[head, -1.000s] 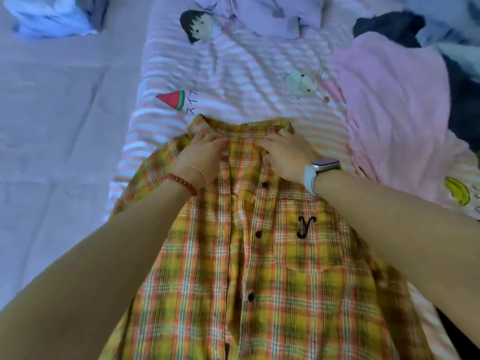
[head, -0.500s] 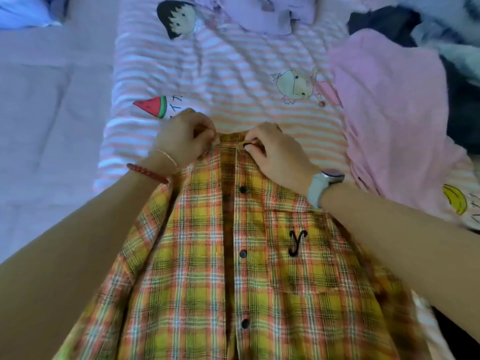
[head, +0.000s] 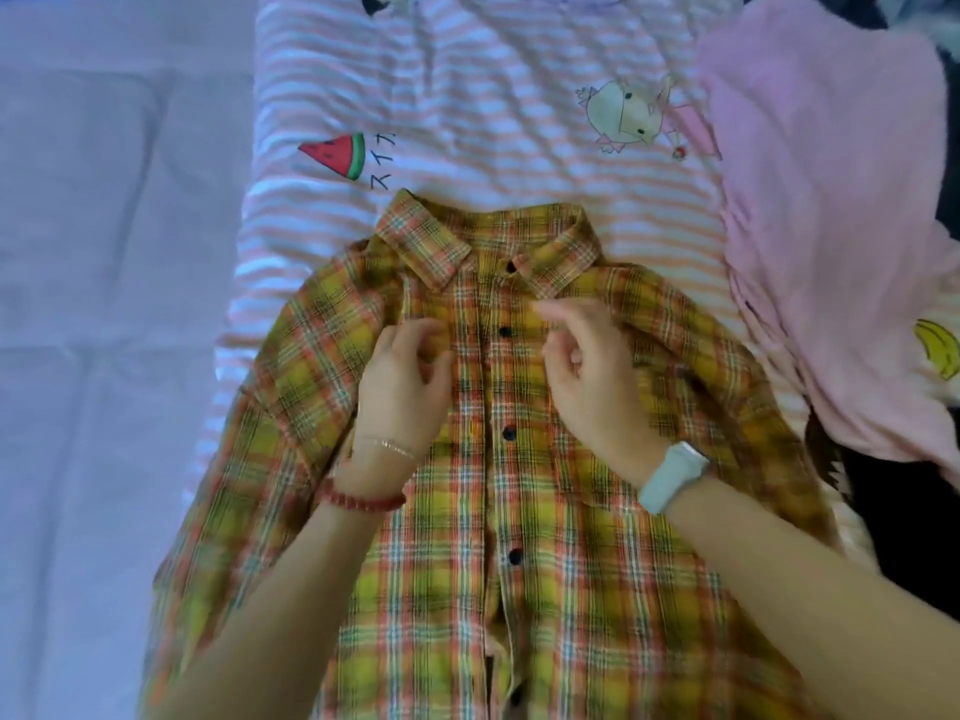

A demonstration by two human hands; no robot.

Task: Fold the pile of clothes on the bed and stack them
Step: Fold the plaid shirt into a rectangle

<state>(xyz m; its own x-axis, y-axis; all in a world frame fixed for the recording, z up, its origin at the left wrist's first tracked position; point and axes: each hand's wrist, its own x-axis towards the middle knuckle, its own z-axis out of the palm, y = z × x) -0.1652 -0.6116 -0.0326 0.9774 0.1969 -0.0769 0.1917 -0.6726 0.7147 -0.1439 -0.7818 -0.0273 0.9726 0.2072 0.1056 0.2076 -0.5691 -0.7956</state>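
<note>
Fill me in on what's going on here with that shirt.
A person is laying out a plaid button-up shirt face up on the striped bed sheet, collar flat and front buttoned. Both hands hover over the chest just below the collar: the left hand and right hand have loosely curled fingers and grip nothing. No fold shows yet. A pink garment lies to the right, unfolded.
</note>
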